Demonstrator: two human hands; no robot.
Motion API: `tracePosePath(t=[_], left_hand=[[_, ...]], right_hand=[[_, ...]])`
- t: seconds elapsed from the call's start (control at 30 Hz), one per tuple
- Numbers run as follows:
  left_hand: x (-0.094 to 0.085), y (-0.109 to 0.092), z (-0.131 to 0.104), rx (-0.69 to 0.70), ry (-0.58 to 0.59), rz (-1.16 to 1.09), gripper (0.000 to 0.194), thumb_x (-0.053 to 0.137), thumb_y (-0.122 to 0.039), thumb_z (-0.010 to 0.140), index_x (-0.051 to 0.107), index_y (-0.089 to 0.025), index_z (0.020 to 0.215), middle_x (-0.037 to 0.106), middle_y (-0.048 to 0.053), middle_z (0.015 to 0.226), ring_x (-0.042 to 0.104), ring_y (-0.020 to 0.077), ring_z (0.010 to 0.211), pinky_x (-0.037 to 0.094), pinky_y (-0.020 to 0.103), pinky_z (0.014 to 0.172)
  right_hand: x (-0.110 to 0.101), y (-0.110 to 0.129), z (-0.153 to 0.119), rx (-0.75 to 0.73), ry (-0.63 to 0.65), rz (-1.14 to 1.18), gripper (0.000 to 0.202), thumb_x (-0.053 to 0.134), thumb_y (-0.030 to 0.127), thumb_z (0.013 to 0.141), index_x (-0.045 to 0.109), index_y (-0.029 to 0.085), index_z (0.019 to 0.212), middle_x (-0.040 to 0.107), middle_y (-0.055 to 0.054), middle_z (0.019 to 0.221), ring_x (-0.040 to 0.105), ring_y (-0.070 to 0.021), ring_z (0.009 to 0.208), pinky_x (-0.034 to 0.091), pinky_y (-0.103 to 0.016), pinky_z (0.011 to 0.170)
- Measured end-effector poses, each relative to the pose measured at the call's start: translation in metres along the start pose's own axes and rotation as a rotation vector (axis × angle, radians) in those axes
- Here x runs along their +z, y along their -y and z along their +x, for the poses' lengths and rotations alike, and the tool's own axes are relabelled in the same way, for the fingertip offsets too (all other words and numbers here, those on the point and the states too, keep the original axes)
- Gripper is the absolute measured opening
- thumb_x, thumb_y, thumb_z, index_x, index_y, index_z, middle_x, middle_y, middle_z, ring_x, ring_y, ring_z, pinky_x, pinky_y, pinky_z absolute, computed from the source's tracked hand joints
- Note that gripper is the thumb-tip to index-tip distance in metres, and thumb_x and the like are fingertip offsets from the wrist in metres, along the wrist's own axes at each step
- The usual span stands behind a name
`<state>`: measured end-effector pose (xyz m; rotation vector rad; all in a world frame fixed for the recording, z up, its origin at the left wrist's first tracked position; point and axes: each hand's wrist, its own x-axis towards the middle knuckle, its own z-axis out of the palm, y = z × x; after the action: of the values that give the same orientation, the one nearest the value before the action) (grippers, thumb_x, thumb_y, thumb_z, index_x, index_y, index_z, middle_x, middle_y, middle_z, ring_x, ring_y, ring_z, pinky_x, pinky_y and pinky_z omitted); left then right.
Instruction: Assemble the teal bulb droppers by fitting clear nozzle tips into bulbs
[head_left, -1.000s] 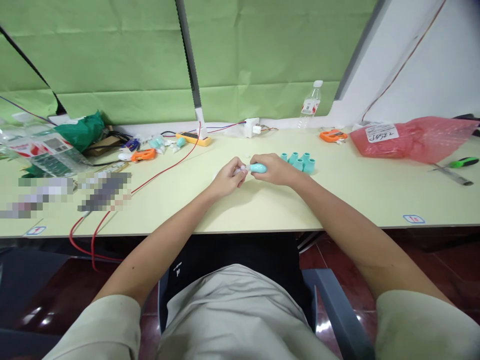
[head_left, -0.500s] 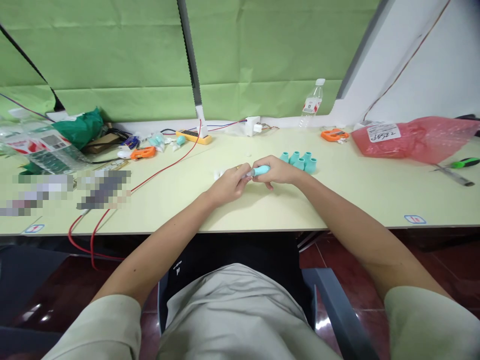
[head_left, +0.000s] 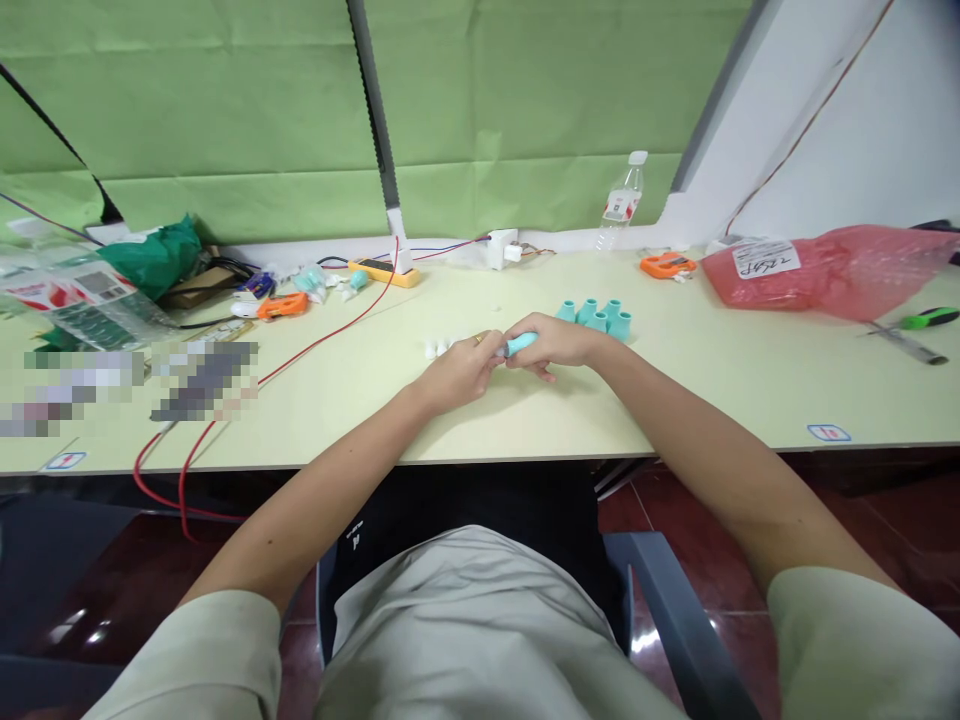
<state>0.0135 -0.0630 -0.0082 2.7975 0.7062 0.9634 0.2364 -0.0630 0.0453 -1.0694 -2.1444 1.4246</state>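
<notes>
Desk: A pale desk (head_left: 570, 425) was spread across the view, with a small sticker (head_left: 829, 433) fixed near its front edge on the right.
Right hand: A turquoise piece (head_left: 523, 342) was pinched in the grip of the right hand (head_left: 551, 343), above the middle of the desk.
Left hand: The left hand (head_left: 469, 372) was brought to the piece's left end, its fingers curled in; whether its grip was pressed onto the piece could not be told.
Turquoise cluster: More turquoise parts (head_left: 598, 318) were stood together just beyond the right hand.
White pieces: Small white pieces (head_left: 435, 349) were partly covered by the left hand.
Desk, right: A clear bottle (head_left: 621, 207) was placed at the back, near an orange tool (head_left: 666, 265); a labelled red bag (head_left: 832, 270) and a green-and-black handle (head_left: 928, 318) were laid farther right.
Desk, left: A yellow device (head_left: 384, 273), a second orange tool (head_left: 283, 306), a green bag (head_left: 161, 255) and wrapped bottles (head_left: 97, 295) were lined along the back, and a red cable (head_left: 330, 348) was trailed forward.
Room: Green paper (head_left: 540, 110) was hung behind the desk, beside a white wall (head_left: 885, 130); dark red floor tiles (head_left: 667, 510) were glimpsed below.
</notes>
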Motion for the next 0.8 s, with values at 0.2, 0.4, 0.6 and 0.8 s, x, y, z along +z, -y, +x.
tracePosePath(t=[0.2, 0.4, 0.6, 0.8], left_hand=[[0.001, 0.002, 0.001, 0.036, -0.006, -0.011, 0.013, 0.042, -0.013, 0.099, 0.049, -0.022, 0.105, 0.064, 0.007, 0.099, 0.062, 0.0188, 0.084, 0.046, 0.030, 0.072], [-0.001, 0.001, 0.003, 0.091, -0.036, -0.045, 0.019, 0.040, -0.012, 0.100, 0.056, -0.023, 0.106, 0.064, 0.007, 0.098, 0.062, 0.0174, 0.085, 0.048, 0.030, 0.075], [-0.001, -0.001, 0.008, 0.010, -0.240, -0.096, 0.015, 0.056, -0.022, 0.099, 0.061, -0.021, 0.113, 0.066, 0.004, 0.093, 0.061, 0.0139, 0.076, 0.049, 0.028, 0.072], [-0.001, 0.002, 0.014, -0.181, -0.394, -0.304, 0.027, 0.067, -0.037, 0.095, 0.060, -0.021, 0.115, 0.065, 0.001, 0.084, 0.060, 0.0120, 0.069, 0.049, 0.026, 0.065]], right_hand=[[-0.005, -0.010, 0.004, -0.004, 0.117, 0.161, 0.013, 0.073, 0.022, 0.078, 0.063, 0.015, 0.080, 0.042, 0.008, 0.051, 0.033, -0.0069, 0.044, 0.040, -0.022, 0.037], [-0.011, -0.016, 0.004, 0.038, 0.232, 0.254, 0.018, 0.074, 0.027, 0.085, 0.061, 0.015, 0.083, 0.041, 0.008, 0.055, 0.028, -0.0053, 0.042, 0.036, -0.020, 0.034], [-0.016, -0.020, 0.007, -0.058, 0.203, 0.275, 0.024, 0.075, 0.033, 0.089, 0.062, 0.014, 0.082, 0.045, 0.006, 0.057, 0.032, -0.0063, 0.043, 0.041, -0.021, 0.035], [-0.015, -0.019, 0.009, -0.126, 0.036, 0.293, 0.029, 0.078, 0.038, 0.087, 0.063, 0.014, 0.083, 0.054, 0.003, 0.063, 0.038, -0.0058, 0.043, 0.047, -0.021, 0.038]])
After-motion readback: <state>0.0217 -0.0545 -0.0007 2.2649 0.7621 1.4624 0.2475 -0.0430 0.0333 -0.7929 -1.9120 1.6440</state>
